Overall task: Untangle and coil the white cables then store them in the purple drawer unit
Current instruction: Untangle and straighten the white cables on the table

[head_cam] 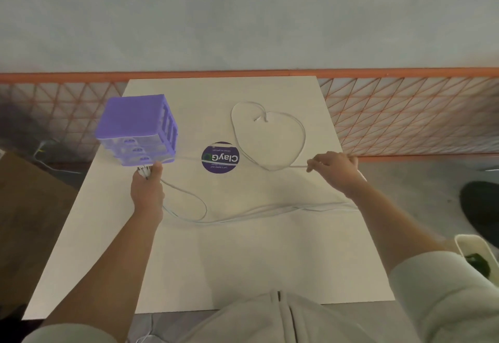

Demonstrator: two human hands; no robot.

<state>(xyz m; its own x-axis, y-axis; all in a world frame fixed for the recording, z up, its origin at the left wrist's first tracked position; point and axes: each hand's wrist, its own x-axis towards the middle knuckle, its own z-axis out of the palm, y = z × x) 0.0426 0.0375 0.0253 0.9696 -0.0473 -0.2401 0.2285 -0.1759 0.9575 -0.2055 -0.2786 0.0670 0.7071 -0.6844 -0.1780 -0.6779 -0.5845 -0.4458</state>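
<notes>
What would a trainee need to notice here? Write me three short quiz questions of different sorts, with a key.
1. True or false: every drawer of the purple drawer unit is shut.
2. Which hand grips the cable plugs? A) left hand B) right hand C) neither
3. Fill in: the far loop of white cable lies on the table beside the round purple ______.

Key: 1 true. 2 A. 3 sticker. The right hand pinches one strand near the table's right edge.

"ClayG" — round purple sticker (220,157)
</notes>
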